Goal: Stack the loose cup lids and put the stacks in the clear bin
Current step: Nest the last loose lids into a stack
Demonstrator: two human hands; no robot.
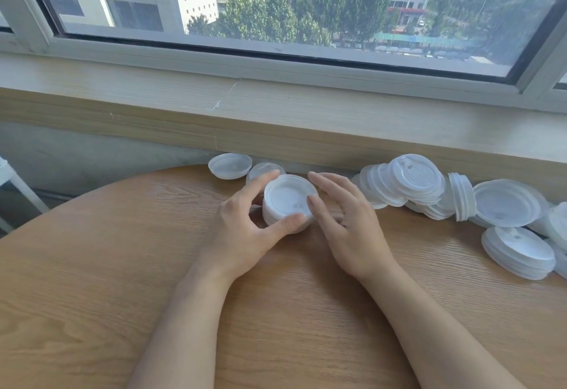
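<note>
A short stack of white cup lids (287, 200) stands upside down on the round wooden table (122, 266), near its far edge. My left hand (242, 229) holds the stack between thumb at the front and fingers at the back left. My right hand (343, 220) is on the stack's right side, fingers spread and nearly straight, fingertips touching its rim. Two loose lids (230, 165) lie behind the stack. Several more lids and lid stacks (411, 180) lie in a heap at the right. No clear bin is in view.
A wooden window ledge (276, 112) runs just behind the table, with a large window above it. A white frame (12, 186) stands at the left edge. Another low lid stack (518, 250) sits at the table's right rim.
</note>
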